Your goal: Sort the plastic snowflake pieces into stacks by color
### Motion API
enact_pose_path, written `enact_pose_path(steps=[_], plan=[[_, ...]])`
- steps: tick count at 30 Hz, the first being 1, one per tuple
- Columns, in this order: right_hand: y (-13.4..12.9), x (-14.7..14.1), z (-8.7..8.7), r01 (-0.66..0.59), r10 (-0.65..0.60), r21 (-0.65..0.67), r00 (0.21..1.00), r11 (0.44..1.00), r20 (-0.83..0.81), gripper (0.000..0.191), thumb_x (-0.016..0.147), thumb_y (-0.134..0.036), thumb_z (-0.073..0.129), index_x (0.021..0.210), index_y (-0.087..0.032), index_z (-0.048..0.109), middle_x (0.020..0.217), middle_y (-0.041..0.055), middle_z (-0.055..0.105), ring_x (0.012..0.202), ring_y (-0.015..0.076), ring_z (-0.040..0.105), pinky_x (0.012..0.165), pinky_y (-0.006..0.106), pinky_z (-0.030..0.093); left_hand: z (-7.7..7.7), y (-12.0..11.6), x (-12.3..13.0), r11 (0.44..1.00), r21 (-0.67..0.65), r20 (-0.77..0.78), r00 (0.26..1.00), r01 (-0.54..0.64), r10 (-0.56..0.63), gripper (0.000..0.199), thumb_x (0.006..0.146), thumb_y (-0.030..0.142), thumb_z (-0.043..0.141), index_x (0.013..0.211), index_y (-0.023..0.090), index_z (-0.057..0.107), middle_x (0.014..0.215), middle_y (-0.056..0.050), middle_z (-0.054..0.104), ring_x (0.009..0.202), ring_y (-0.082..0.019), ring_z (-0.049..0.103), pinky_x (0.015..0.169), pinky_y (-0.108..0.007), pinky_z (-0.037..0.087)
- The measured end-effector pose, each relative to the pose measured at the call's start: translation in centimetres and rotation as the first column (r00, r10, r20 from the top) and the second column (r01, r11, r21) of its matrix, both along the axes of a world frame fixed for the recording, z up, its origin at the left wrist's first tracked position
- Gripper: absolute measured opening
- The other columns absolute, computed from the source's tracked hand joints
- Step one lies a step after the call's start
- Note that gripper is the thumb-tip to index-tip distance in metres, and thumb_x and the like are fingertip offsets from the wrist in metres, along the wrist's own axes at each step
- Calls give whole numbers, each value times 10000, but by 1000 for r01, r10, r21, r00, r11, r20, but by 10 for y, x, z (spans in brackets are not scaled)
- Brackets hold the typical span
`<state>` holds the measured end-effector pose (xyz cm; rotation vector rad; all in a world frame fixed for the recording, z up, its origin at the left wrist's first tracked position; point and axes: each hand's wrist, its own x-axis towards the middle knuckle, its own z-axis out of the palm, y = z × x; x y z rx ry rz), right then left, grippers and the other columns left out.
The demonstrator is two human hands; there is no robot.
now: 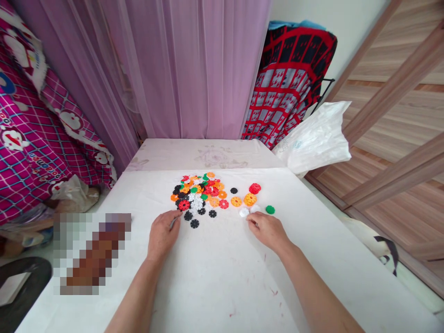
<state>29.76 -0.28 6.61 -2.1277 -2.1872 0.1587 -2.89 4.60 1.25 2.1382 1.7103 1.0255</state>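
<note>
A mixed pile of notched plastic discs (197,192) in red, orange, black, white and green lies on the white-covered table. My left hand (165,232) rests at the pile's lower left edge, fingers curled together; whatever they hold is too small to name. My right hand (266,227) is closed beside white discs (244,212), and its fingertips hide what may be between them. Near it are orange discs (250,200), red discs (255,188) and a green disc (270,210). Between pile and groups sits a black disc (234,190).
A pixelated patch (97,254) covers part of the table's left side. Behind the table hangs a purple curtain (194,69). A white plastic bag (317,138) is at the back right, and a dark stool (34,268) stands at the lower left.
</note>
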Motion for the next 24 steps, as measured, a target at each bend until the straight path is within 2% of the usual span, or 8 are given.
enact_pose_path(steps=[7,13,17,21,24], plan=[[5,-1,-2,10,-10,-12,1000,1000,4,250,866,-179,459,923,-255,690,973,2,724,822,147,637,629,246,330,-3,1,-1,1000,-8,9,1000,4,-4,321,859,346,433,955,249,723,1028,-45,747,979,-237,674,935,-410,500],[4,-10,10,-7,6,-29,999,1000,-41,215,849,-173,477,824,-249,677,863,-12,715,755,139,621,615,241,318,-3,0,1,1000,0,17,1000,0,0,304,860,325,445,949,248,725,1027,-43,748,981,-234,673,936,-410,497],[18,-42,13,-129,133,36,981,991,-142,203,841,-153,495,842,-237,680,858,-4,696,777,136,615,677,238,372,-3,0,1,1000,-1,34,999,-1,1,315,860,303,432,951,240,726,1028,-46,747,969,-230,677,934,-410,502],[39,-94,0,-343,364,128,900,931,-241,243,857,-164,524,1017,-252,685,1025,23,679,936,154,608,807,252,427,-6,1,0,1000,1,72,997,-30,29,340,854,274,410,976,235,724,1016,-43,750,951,-221,680,926,-393,509],[50,-128,-12,-404,436,173,871,898,-226,298,862,-242,571,1146,-281,652,1086,33,650,1009,181,579,840,274,449,-7,1,0,999,2,95,995,-35,35,350,846,255,405,990,235,723,1007,-39,752,952,-216,680,920,-377,515]])
